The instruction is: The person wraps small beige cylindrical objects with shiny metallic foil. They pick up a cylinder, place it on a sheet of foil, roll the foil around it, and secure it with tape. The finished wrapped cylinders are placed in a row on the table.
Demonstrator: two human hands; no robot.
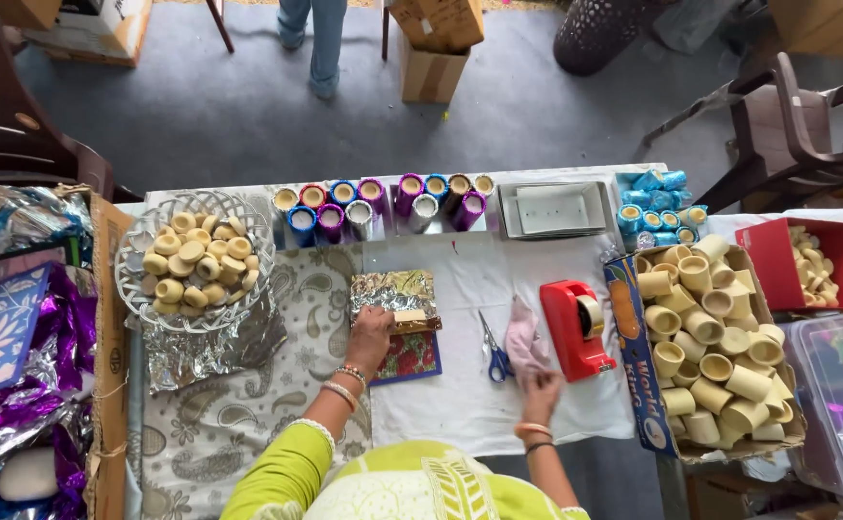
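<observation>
Silver foil sheet (392, 294) lying crinkled near the middle of the counter (460, 404), on top of a flowered card with a blue edge (409, 354), with a small pale block (409, 316) sitting at its near edge. Looks like wrapping work only partly done, judging from the piles. Already wrapped and lined up along the far edge: a row of shiny little rolls (383, 202) in blue, purple, pink and silver, plus a heap of light blue ones (660, 207) farther right. Still bare and waiting: lots of cream cups in the white wire basket (142, 289) and many more in the cardboard box (633, 385) on the right side. So plenty left. Left hand (370, 337) resting flat on the near corner of the foil, fingers close together and bent a little, pressing down, not lifted. Right hand (540, 393) down near the pink cloth (522, 342), fingers curled and touching its near end; hard to tell whether pinching it or just resting on it. Blue scissors (494, 351) lying just beside the cloth, untouched. Red tape holder (575, 327) standing just to the right, also untouched. White tray (554, 209) at the back, with nothing seen in it.
</observation>
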